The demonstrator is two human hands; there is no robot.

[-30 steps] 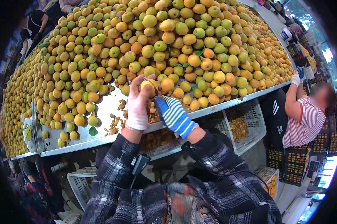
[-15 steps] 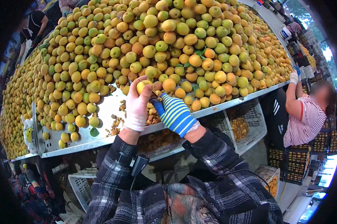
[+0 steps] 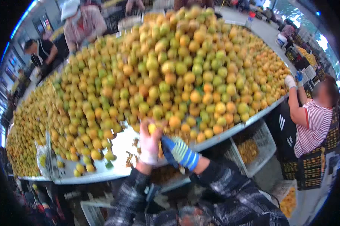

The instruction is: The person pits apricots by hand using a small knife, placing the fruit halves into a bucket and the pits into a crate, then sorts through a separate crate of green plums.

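Observation:
My left hand (image 3: 149, 145), in a pale pinkish-white glove with bare fingertips, is closed round a yellow fruit (image 3: 152, 129) at the front of the heap. Beside it on the right is my right hand (image 3: 180, 151), in a blue, white and yellow striped glove. Its fingers are bent and blurred near the fruit, and whatever they hold cannot be made out. Behind both hands rises a large pile of yellow, green and orange fruit (image 3: 170, 79) on a metal table (image 3: 113, 169).
A white crate (image 3: 269, 150) with brown-orange pieces stands below the table's right edge. At the right, a person (image 3: 317, 116) in a striped shirt reaches to the heap. Other people (image 3: 85, 22) are beyond the pile at upper left. Black crates (image 3: 311, 171) stand at lower right.
The view has tilted up and blurred, so more people show behind the heap. Both hands appear lower in the picture, still close together, with the fruit still in my left hand.

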